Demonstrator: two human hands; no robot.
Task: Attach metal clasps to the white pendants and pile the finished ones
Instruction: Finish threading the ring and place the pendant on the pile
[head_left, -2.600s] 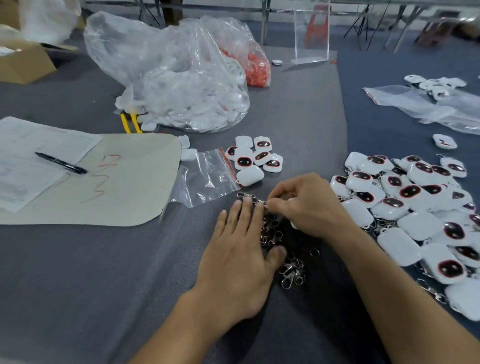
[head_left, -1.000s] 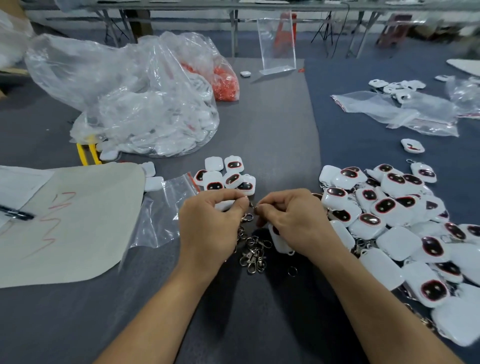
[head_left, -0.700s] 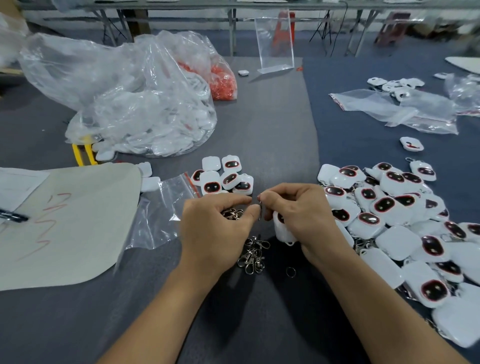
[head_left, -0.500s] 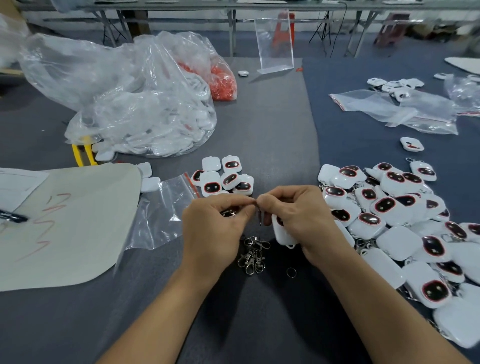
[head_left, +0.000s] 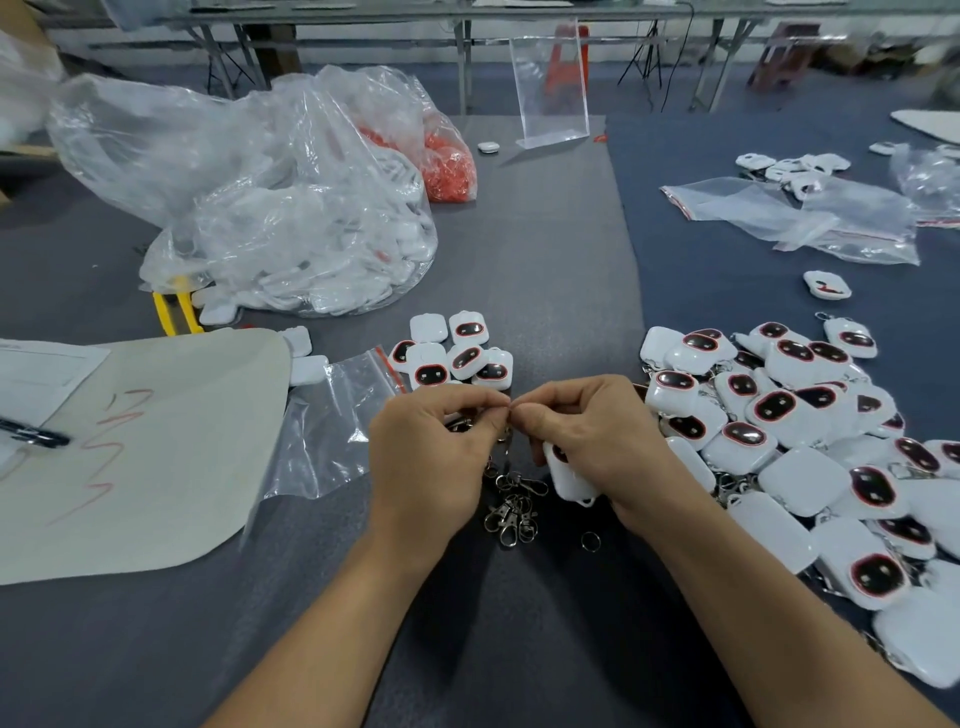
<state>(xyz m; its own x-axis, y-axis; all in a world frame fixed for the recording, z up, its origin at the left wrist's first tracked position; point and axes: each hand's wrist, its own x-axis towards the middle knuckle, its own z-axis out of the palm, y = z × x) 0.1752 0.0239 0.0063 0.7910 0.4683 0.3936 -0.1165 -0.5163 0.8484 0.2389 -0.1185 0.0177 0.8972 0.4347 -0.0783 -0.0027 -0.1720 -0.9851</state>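
Note:
My left hand (head_left: 431, 457) and my right hand (head_left: 592, 436) meet fingertip to fingertip above the grey mat. Between them they pinch a small metal clasp (head_left: 506, 434) that hangs down from the fingertips. My right hand also grips a white pendant (head_left: 569, 475) under its palm; only its lower part shows. A heap of loose metal clasps (head_left: 511, 506) lies just below the hands, with a single ring (head_left: 590, 541) beside it. A small group of white pendants (head_left: 457, 353) sits beyond the hands. A big pile of pendants with clasps (head_left: 810, 436) spreads to the right.
A large clear bag of white parts (head_left: 291, 218) and a bag of red pieces (head_left: 447, 166) stand at the back left. A small zip bag (head_left: 332, 421), a beige sheet (head_left: 145, 447) and a pen (head_left: 31, 434) lie left. More plastic bags (head_left: 810, 218) lie far right.
My left hand lifted off the clasp heap and came up to meet my right hand. Both hands now pinch one clasp; in the last half second they have barely moved.

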